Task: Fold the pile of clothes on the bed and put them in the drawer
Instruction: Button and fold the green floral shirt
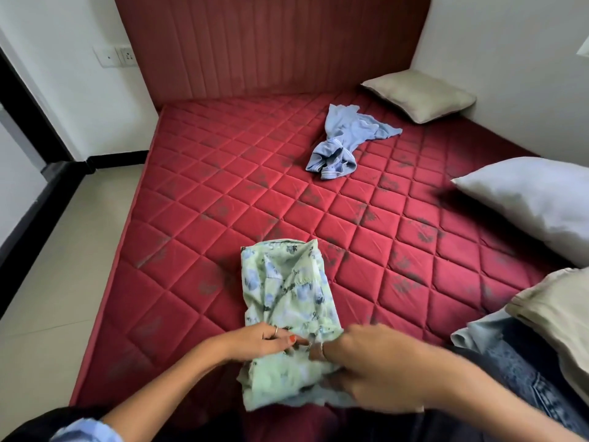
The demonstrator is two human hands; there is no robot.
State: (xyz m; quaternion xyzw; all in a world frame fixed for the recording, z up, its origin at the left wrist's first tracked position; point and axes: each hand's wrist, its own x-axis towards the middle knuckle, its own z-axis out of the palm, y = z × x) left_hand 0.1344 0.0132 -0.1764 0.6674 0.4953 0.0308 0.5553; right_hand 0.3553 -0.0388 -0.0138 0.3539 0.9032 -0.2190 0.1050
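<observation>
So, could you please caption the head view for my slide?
Both hands, left and right, fold a green floral garment on the red mattress; blue garment waits.

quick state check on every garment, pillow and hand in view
green floral shirt: part folded, flat on the red quilted mattress
light blue garment: crumpled, unfolded
left hand: pinching the shirt
right hand: gripping the shirt
white pillow: lying flat
beige pillow: by the headboard
</observation>
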